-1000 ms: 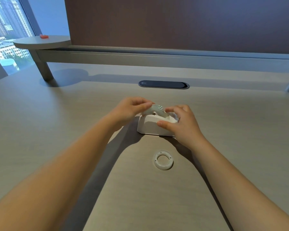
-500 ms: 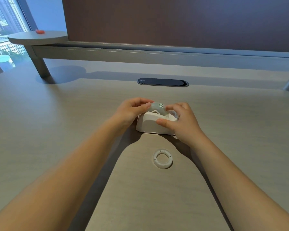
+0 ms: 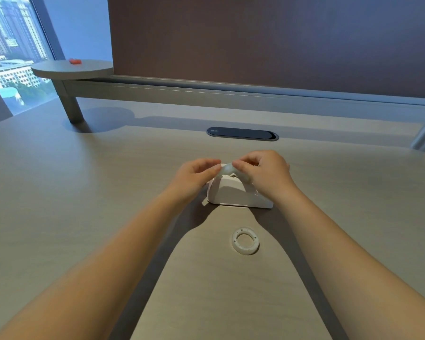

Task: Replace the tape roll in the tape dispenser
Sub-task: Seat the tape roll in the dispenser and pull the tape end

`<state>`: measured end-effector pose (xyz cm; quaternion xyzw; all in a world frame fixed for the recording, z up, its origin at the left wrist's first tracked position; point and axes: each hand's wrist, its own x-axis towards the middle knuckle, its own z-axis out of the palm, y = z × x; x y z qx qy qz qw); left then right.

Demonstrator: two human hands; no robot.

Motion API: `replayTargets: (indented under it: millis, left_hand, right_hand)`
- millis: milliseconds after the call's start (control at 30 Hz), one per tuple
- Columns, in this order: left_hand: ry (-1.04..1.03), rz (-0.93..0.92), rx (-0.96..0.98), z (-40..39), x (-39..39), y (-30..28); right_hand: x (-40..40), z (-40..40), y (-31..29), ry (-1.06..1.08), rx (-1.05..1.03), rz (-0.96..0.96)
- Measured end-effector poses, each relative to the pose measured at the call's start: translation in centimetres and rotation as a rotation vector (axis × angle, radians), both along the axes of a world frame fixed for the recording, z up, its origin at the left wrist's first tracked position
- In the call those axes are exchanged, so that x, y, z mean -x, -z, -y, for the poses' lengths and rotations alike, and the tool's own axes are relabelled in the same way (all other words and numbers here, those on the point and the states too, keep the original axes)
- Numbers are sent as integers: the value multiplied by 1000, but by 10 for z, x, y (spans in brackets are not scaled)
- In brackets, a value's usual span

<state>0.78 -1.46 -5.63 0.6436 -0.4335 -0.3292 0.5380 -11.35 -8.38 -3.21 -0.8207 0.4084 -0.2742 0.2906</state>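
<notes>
A white tape dispenser (image 3: 233, 195) stands on the desk in the middle of the view. A pale tape roll (image 3: 228, 169) sits in its top slot, its upper edge showing. My left hand (image 3: 194, 176) pinches the roll from the left with thumb and fingertips. My right hand (image 3: 265, 173) pinches it from the right, and its palm hides the dispenser's right end. A white empty tape core ring (image 3: 245, 240) lies flat on the desk nearer to me.
A dark oval cable grommet (image 3: 242, 133) is set into the desk (image 3: 84, 192) behind the dispenser. A grey rail (image 3: 231, 96) runs along the back under a brown partition. A round raised shelf (image 3: 71, 68) at the back left carries a small red object (image 3: 75, 61).
My right hand has come off the dispenser's side and risen to the top of the roll. The roll sits lower in the slot. The camera has shifted slightly.
</notes>
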Motion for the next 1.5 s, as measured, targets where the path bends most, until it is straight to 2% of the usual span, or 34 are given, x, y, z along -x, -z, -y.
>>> replayTargets:
  millis: [167, 233, 367, 433, 733, 833, 1033, 1133, 1300, 1500]
  left_hand:
    - [10, 53, -28, 0, -1, 0]
    - [13, 65, -35, 0, -1, 0]
    - [13, 89, -36, 1, -2, 0]
    - [23, 104, -43, 3, -2, -1]
    - [34, 170, -63, 5, -3, 0]
    - [33, 186, -71, 5, -3, -1]
    - [44, 215, -79, 4, -2, 1]
    - [40, 265, -92, 7, 1, 3]
    - [19, 382, -87, 11, 6, 7]
    - [1, 403, -80, 13, 6, 7]
  right_hand:
    - [2, 1, -6, 29, 14, 61]
    - [2, 2, -8, 10, 90, -30]
    - [1, 1, -17, -26, 307, -426]
    - [0, 0, -21, -37, 349, -536]
    - [-3, 3, -24, -89, 301, -631]
    - [-2, 7, -26, -105, 236, -534]
    - [15, 21, -26, -1, -47, -18]
    - [25, 25, -19, 36, -171, 174]
    - [39, 32, -4, 124, -295, 213]
    - [46, 37, 4, 179, -411, 226]
